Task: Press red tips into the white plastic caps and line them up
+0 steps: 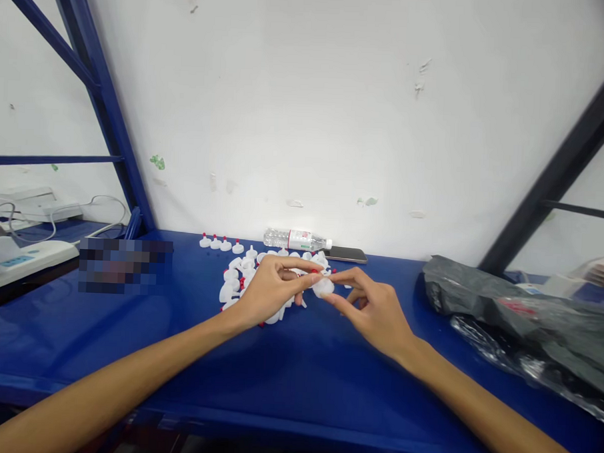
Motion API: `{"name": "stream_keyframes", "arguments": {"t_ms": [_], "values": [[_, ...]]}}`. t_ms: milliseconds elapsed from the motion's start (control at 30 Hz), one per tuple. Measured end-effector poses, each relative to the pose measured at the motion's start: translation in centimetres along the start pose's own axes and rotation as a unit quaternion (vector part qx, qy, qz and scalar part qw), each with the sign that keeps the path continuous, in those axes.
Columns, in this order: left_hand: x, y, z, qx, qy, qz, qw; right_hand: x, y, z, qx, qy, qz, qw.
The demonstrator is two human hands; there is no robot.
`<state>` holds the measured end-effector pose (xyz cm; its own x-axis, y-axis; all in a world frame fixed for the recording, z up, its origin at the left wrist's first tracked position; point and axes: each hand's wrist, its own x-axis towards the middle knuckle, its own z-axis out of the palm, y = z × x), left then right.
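Note:
Between my two hands is a white plastic cap (323, 287) with a small red tip, held just above the blue table. My left hand (274, 287) pinches it at the red tip with thumb and index finger. On the other side, my right hand (373, 308) grips the white body between thumb and fingers. A loose pile of white caps (232, 285), some with red tips, lies behind and beside my left hand, which hides part of it. Four red-tipped white caps (216, 243) stand in a row at the back left of the pile.
A clear bottle (296, 239) lies along the wall, next to a dark phone (348, 254). Grey plastic bags (518, 316) cover the right side of the blue table (285, 386). A white power strip (25, 263) and cables are at the far left, beside blue frame posts.

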<state>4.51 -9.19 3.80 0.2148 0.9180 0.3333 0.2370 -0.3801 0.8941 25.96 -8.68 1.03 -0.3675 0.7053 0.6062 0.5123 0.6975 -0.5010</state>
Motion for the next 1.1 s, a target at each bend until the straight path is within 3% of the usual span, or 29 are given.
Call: {"name": "stream_keyframes", "arguments": {"t_ms": [133,200,267,300,400,500,733,1100], "values": [[1.9,-0.5,-3.3,0.105,0.097,0.060,0.988,0.1,0.0,-0.3,0.000,0.006,0.019,1.000],[3.4,-1.5,-6.2,0.196,0.154,0.117,0.961,0.1,0.2,-0.4,-0.012,0.003,0.020,1.000],[4.8,-3.0,-9.3,0.304,0.196,0.107,0.926,0.2,0.4,-0.4,-0.024,0.000,0.017,1.000],[5.4,-3.9,-10.8,0.357,0.193,0.074,0.911,0.2,0.5,-0.4,-0.027,-0.003,0.015,1.000],[6.6,-6.7,-14.5,0.400,0.162,0.022,0.902,0.1,0.5,-0.3,-0.029,-0.005,0.006,1.000],[7.0,-9.2,-16.5,0.419,0.117,-0.010,0.900,0.1,0.5,-0.3,-0.026,-0.003,0.001,1.000],[7.6,-11.5,-17.1,0.428,0.057,-0.033,0.901,0.1,0.5,-0.3,-0.027,-0.002,-0.018,0.999],[7.8,-12.0,-15.9,0.485,0.070,0.002,0.871,0.1,0.6,-0.3,-0.048,-0.012,-0.037,0.998]]}}
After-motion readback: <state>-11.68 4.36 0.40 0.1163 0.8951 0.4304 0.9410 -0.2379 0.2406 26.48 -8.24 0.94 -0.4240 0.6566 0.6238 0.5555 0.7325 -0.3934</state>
